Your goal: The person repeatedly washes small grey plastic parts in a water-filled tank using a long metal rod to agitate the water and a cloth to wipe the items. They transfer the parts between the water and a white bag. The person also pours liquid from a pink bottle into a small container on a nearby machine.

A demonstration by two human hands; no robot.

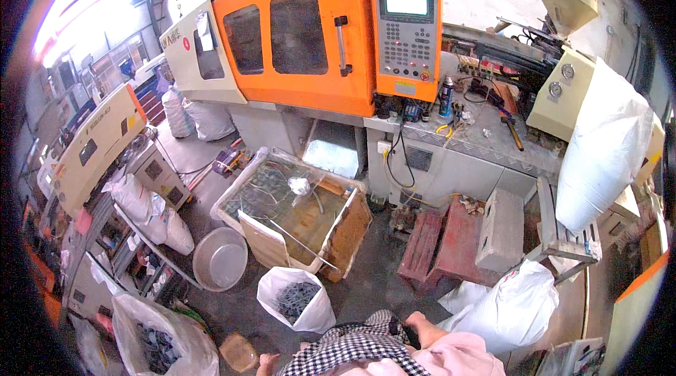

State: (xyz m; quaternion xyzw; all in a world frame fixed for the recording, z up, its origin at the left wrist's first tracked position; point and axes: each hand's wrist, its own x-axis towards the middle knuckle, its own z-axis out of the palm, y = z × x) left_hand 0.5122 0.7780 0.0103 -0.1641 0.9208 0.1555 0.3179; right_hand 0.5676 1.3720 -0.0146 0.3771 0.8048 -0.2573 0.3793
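At the bottom edge my left hand (268,360) hangs low beside a small brown box (238,353); its fingers are too small to make out. My right hand (415,318) rests near my checked apron (364,347), partly hidden, its fingers unclear. In front of me an open white sack (330,310) holds dark plastic pieces (299,299). Behind it stands a wide tub of murky water (311,223) with a white rim, a thin rod across its near side and a crumpled white lump (299,186) in it.
An orange injection moulding machine (354,33) spans the back. A round metal basin (220,259) and a lined sack (158,304) of parts stand left. Red steps (454,244), a concrete block (504,228), white sacks (512,302) and a wooden stool (549,217) bearing a full sack are right.
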